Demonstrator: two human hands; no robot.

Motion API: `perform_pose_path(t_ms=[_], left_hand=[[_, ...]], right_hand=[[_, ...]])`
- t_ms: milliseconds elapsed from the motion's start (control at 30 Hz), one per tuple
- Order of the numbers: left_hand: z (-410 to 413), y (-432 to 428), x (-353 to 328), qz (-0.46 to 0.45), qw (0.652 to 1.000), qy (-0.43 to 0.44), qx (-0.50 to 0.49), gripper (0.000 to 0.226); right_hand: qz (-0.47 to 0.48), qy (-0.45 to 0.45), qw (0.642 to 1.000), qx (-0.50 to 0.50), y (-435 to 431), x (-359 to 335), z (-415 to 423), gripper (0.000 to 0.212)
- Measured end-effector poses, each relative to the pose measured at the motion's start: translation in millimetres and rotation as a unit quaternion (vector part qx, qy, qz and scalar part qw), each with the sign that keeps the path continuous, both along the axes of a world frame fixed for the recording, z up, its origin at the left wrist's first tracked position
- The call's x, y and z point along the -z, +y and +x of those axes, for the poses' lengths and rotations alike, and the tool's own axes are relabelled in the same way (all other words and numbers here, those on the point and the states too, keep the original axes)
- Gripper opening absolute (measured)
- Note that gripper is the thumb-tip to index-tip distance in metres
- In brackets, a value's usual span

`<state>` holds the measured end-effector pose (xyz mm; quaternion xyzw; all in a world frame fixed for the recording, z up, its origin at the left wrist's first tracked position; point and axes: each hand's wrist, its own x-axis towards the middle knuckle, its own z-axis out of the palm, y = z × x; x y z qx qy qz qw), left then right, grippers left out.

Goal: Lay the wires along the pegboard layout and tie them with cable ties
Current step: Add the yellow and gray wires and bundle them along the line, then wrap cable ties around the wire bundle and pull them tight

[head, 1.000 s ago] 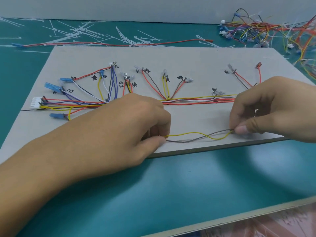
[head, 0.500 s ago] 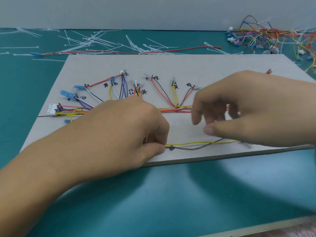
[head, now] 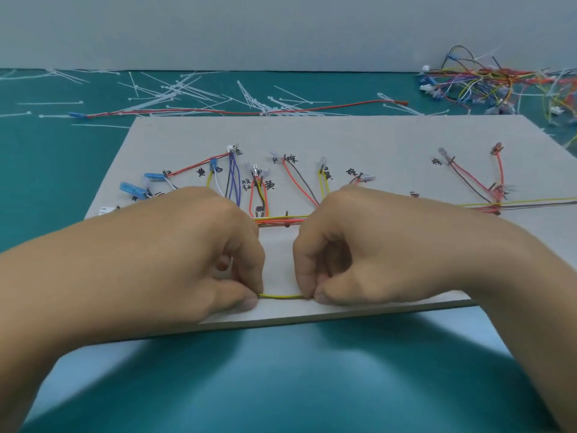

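Observation:
A grey pegboard lies on the green mat, with coloured wires fanned out to handwritten labels and a horizontal wire bundle running across its middle. Near the board's front edge a short stretch of yellow wire shows between my hands. My left hand pinches its left end between thumb and forefinger. My right hand pinches the wire close by on the right. A brown wire seen with it earlier is hidden now. Yellow and brown wires trail off to the right edge.
Loose white cable ties are scattered on the mat behind the board, with a long red wire lying among them. A tangled heap of spare wires sits at the back right. A grey wall stands behind.
My right hand has slid left along the yellow and brown wires until it is close to my left hand. The left hand has kept its pinch. The view has moved nearer.

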<state>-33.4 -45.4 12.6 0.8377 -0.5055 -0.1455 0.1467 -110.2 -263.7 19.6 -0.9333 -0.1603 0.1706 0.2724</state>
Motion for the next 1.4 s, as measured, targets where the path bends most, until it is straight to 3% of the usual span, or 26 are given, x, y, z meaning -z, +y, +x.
perform_pose_path(t_ms=[233, 367, 467, 667, 800, 1100, 1300, 1400], left_hand=[[5, 1, 1, -0.036, 0.999, 0.008, -0.013, 0.028], [6, -6, 5, -0.088, 0.995, -0.027, -0.022, 0.014], [6, -10, 10, -0.11, 0.994, -0.007, -0.006, 0.007], [6, -10, 15, -0.17, 0.983, 0.068, 0.0, 0.013], [12, -2, 9, -0.22, 0.972, 0.081, -0.014, 0.011], [25, -4, 16, -0.276, 0.954, 0.045, -0.111, 0.011], [43, 2, 23, -0.293, 0.941, 0.003, -0.172, 0.013], [52, 8, 26, -0.296, 0.932, -0.012, -0.21, 0.013]], right_hand=[[0.002, -0.002, 1.0, -0.01, 0, 2, -2, 0.012], [-0.004, -0.034, 0.999, 0.0, 2, 5, -3, 0.007], [0.007, -0.058, 0.998, 0.015, 4, 9, -1, 0.008], [0.091, -0.074, 0.991, 0.058, 6, 11, 5, 0.012], [0.174, -0.073, 0.97, 0.153, -2, 6, 20, 0.013], [0.095, -0.116, 0.939, 0.311, -22, -3, 146, 0.009], [-0.052, -0.173, 0.939, 0.293, -10, 27, 240, 0.026], [-0.071, -0.201, 0.929, 0.302, -1, 33, 265, 0.029]])
